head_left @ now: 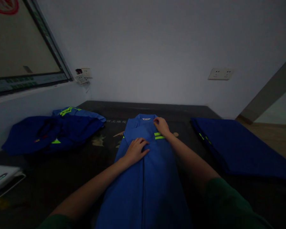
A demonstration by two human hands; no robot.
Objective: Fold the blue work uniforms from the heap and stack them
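Nearest, a blue jacket (157, 181) lies lengthwise on the dark worktop (189, 135), its lower part running out of view and its collar towards the far edge by the wall (143, 63). On its front the left hand (135, 149) rests released, fingers loosely spread. At the collar's right side the right hand (160, 124) has curled fingers; whether they pinch cloth I cannot tell. Strips of worktop separate the jacket from crumpled clothes (69, 130) left and a folded blue garment (248, 146) right, which covers part of the right edge.

Left hand (136, 149): below frame centre, lies palm down, loosely spread. Right hand (162, 126): higher, right of centre, curls inward.
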